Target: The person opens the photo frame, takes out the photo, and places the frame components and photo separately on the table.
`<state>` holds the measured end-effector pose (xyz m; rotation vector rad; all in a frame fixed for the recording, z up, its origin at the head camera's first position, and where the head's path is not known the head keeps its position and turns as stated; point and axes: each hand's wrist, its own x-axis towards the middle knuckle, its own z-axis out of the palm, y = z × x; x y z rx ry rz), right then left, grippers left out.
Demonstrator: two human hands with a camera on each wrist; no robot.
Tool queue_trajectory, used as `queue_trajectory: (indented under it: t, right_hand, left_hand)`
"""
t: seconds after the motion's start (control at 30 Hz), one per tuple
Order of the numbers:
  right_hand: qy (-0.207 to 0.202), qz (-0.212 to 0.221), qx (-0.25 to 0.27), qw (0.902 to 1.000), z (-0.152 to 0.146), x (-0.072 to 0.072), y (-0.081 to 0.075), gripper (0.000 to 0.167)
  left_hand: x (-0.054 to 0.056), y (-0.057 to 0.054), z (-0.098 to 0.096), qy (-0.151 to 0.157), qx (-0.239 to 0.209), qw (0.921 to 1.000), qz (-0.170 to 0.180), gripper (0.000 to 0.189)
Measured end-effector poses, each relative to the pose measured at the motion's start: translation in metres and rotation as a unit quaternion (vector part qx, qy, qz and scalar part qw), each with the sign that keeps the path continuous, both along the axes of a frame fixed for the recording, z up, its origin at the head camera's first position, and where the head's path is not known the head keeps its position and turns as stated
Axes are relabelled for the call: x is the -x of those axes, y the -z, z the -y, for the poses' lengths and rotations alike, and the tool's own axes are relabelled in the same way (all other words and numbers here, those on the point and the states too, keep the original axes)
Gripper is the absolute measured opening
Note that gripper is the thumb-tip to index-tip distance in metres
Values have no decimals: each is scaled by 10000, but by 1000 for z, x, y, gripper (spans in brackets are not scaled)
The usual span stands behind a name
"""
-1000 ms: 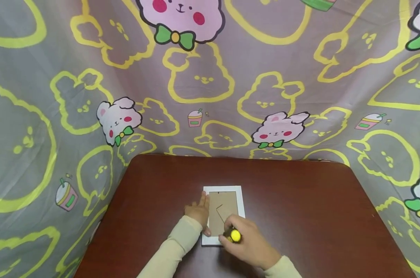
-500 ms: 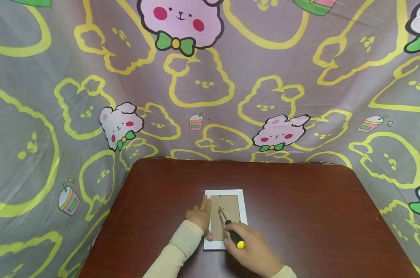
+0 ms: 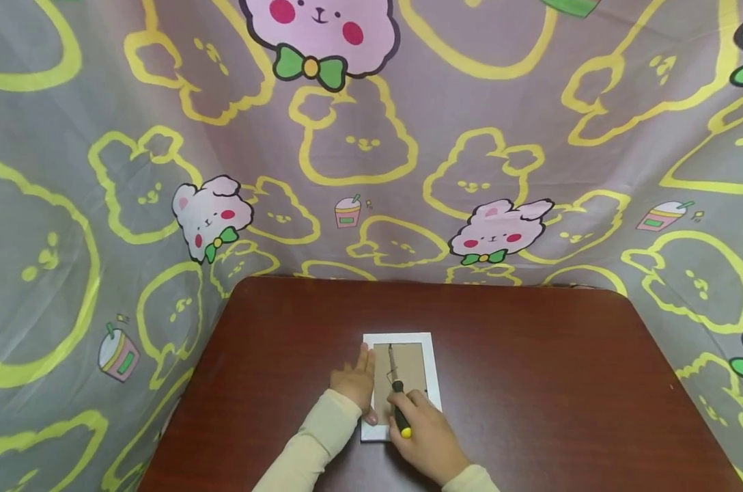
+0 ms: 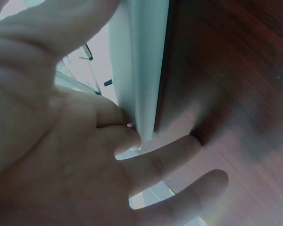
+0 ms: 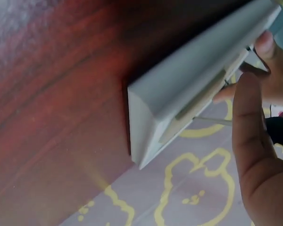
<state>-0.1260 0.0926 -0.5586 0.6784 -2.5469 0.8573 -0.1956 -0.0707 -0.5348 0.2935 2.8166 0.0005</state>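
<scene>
A white picture frame [image 3: 431,372] lies face down on the table, its brown backing board [image 3: 411,362] upward. My left hand [image 3: 353,384] rests along its left edge, fingers extended; in the left wrist view the fingers spread beside the frame's side [image 4: 148,61]. My right hand [image 3: 429,437] grips a screwdriver [image 3: 401,413] by its black and yellow handle. The tip reaches the board's top edge, at a small dark tab. In the right wrist view the thin shaft [image 5: 212,120] meets the frame's inner edge. A bent thin wire lies mid-board, partly behind the shaft.
The dark red-brown wooden table [image 3: 531,355] extends around the frame on all sides. Behind and at both sides hangs a grey cloth [image 3: 371,198] with yellow outlines and rabbit faces.
The screwdriver tip has moved from the middle of the board up to its top edge, and the right hand has shifted slightly left. My left hand stays at the frame's left edge.
</scene>
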Motion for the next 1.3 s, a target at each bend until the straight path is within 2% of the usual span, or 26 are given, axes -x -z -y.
queue_trajectory:
  t: [0.2, 0.37, 0.5, 0.6, 0.8, 0.97, 1.07, 1.2, 1.3]
  right_hand:
    - [63, -154, -390, 9991, 6, -2, 9, 39]
    - [159, -303, -319, 9989, 6, 3, 11, 38]
    - [65, -479, -212, 9986, 4, 10, 3, 35]
    - [-45, -301, -122, 9995, 1, 18, -12, 32]
    - [-487, 500, -46, 9976, -6, 44, -49, 23]
    - [-750, 1353, -193, 9878, -9, 75, -81, 16]
    - [-847, 2201, -86, 9718, -8, 94, -99, 15]
    - [-814, 3354, 140, 9384, -5, 116, -118, 12]
    - [-813, 3737, 141, 9239, -5, 128, -127, 10]
  left_hand:
    - [1, -1, 2, 61, 18, 9999, 99, 136]
    - [3, -3, 1, 49, -50, 9997, 222, 135]
    - [4, -4, 0, -28, -114, 9994, 337, 134]
    - [5, -3, -1, -34, -125, 9990, 430, 134]
    - [5, -3, 0, -58, -125, 9983, 562, 134]
    - [5, -7, 1, -19, -64, 9983, 587, 132]
    - [5, -9, 2, -6, -17, 9979, 649, 132]
    - [5, -10, 1, -3, 21, 9978, 660, 132]
    - [4, -11, 0, 5, 37, 9977, 681, 131]
